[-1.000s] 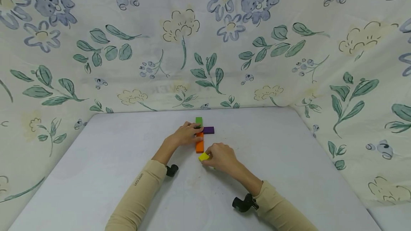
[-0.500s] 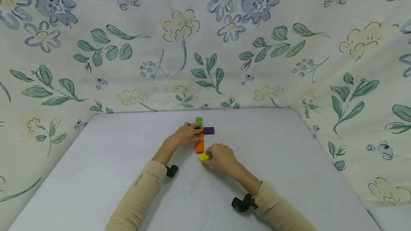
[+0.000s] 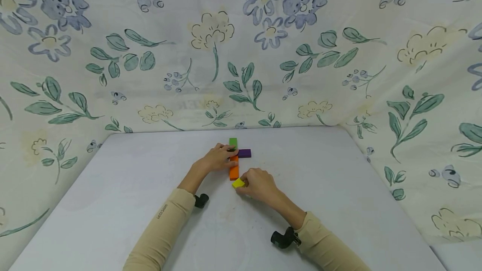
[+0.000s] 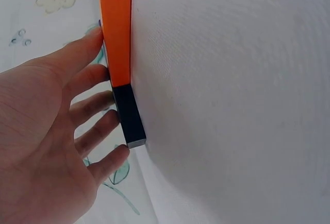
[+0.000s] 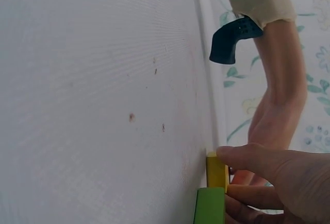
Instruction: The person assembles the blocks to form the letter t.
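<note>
A column of blocks lies on the white table. At its far end is a green block [image 3: 233, 143], and nearer is an orange block [image 3: 234, 173]. A purple block [image 3: 244, 153] sticks out to the right. My left hand [image 3: 218, 157] rests against the column's left side. In the left wrist view its fingertips touch the orange block [image 4: 116, 33] and a dark block [image 4: 130, 116]. My right hand [image 3: 260, 184] pinches a yellow block [image 3: 238, 183] close to the orange block's near end. Another green block [image 5: 210, 206] shows beside the yellow one in the right wrist view; the right hand hides it from the head view.
A flower-patterned cloth [image 3: 211, 62] hangs behind the table [image 3: 339, 187] and along its sides. Black wrist cameras are strapped near both cuffs, the right one [image 3: 284, 238] standing just above the tabletop. Small brown specks [image 5: 132, 117] mark the surface.
The right hand has shifted very slightly to the left with the yellow block. The left hand and the other blocks stay where they were.
</note>
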`<state>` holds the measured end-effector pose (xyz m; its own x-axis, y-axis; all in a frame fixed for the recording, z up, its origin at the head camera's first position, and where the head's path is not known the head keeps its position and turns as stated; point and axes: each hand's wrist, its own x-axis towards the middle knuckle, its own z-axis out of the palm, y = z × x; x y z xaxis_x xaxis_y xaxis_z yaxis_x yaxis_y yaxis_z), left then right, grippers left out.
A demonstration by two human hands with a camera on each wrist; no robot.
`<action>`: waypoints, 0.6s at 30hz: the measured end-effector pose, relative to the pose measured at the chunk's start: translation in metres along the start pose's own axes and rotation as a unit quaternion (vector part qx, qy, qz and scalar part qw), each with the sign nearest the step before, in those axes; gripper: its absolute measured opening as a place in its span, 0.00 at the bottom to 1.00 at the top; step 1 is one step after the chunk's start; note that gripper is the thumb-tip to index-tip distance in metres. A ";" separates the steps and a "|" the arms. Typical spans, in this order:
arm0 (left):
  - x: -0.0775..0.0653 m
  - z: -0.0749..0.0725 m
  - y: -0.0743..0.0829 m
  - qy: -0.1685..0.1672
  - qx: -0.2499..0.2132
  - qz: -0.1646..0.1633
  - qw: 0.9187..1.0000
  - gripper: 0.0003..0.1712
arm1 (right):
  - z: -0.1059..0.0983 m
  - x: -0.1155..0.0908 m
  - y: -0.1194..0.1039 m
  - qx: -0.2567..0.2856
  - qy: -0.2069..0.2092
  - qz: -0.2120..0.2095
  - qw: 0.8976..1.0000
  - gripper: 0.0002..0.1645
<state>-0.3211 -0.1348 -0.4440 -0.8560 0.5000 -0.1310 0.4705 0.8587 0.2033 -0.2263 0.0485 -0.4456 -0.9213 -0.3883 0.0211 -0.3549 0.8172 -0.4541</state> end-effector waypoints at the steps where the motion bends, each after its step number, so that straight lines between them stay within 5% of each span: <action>1: 0.000 0.000 0.000 0.000 -0.001 0.000 1.000 0.33 | 0.000 0.000 0.000 -0.001 0.000 0.000 1.000 0.20; 18: -0.002 -0.002 0.001 0.002 -0.004 0.005 1.000 0.34 | 0.001 0.000 0.000 -0.010 0.012 -0.007 1.000 0.19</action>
<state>-0.3190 -0.1353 -0.4415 -0.8525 0.5075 -0.1257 0.4767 0.8532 0.2118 -0.2257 0.0481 -0.4463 -0.9195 -0.3901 0.0481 -0.3708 0.8204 -0.4352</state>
